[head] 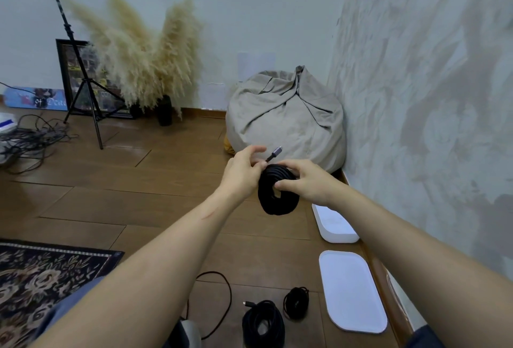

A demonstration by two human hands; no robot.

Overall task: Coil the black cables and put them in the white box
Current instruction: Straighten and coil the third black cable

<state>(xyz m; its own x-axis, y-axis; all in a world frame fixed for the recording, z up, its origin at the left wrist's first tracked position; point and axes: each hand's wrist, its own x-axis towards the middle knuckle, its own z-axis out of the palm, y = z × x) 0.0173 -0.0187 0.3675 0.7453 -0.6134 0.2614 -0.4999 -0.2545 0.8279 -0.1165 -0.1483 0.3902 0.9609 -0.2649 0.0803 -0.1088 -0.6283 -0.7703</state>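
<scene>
I hold a coiled black cable [273, 203] in the air in front of me. My right hand [305, 181] grips the coil's upper right side, thumb through its middle. My left hand [244, 170] pinches the cable's free end, whose grey plug [275, 152] sticks up to the right. The white box [334, 224] lies on the floor below the coil by the wall, partly hidden by my right forearm. Its white lid [351, 290] lies nearer to me. Two more coiled black cables [263, 322] [296, 302] sit on the floor at the bottom, and a loose thin cable [224, 292] loops beside them.
A grey beanbag [288, 117] fills the far corner. A tripod [80, 75], pampas grass [138, 61] and a framed picture stand at the back left, beside a tangle of cables [30, 136]. A patterned rug [41, 281] lies at lower left. The textured wall [430, 98] runs along the right.
</scene>
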